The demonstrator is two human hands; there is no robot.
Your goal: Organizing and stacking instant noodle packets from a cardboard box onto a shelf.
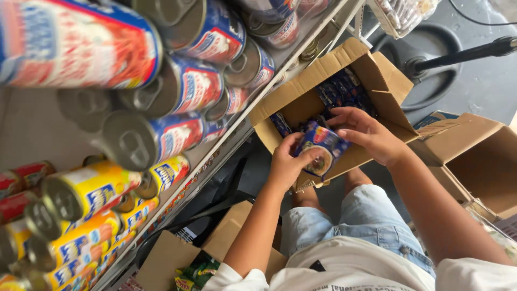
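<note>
**Both hands on a blue packet above an open carton**

The left hand grips the near edge of a glossy blue foil packet with a round bowl picture on its front, fingers curled around it and thumb across the face. The right hand rests over the packet's far side, fingers half bent and laid along its top edge, touching it. The packet sits between the two hands, just above the front wall of an open brown cardboard box whose flaps stand spread.

Inside that box lie more dark blue packets of the same kind, packed loosely against the back wall. The box stands on the floor in front of the person's knees, which are in pale denim shorts.

To the left, a white wire shelf carries stacked tins with red, white and blue labels; lower down stand yellow-labelled tins. A second open brown carton sits to the right, and another with green packets lies beneath the shelf.
</note>
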